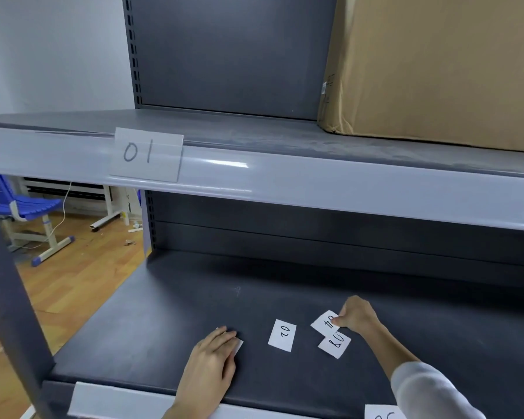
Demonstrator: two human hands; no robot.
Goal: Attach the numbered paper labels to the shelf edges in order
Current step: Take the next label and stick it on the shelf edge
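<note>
A white paper label "01" (147, 154) sits in the clear strip on the upper shelf edge (285, 179). On the dark lower shelf (164, 313) lie three loose labels: "02" (282, 334), "04" (325, 322) and "03" (335, 343), the "04" partly overlapping the "03". My right hand (356, 316) pinches the "04" label at its far corner. My left hand (214, 352) lies flat on another white label (239, 347), of which only an edge shows. One more label (383, 413) sits at the lower shelf's front edge, cut off by the frame.
A large cardboard box (436, 65) stands on the upper shelf at the right. A dark upright post (9, 297) runs down the left side. Beyond it are a blue chair (28, 207) and wooden floor (82, 267).
</note>
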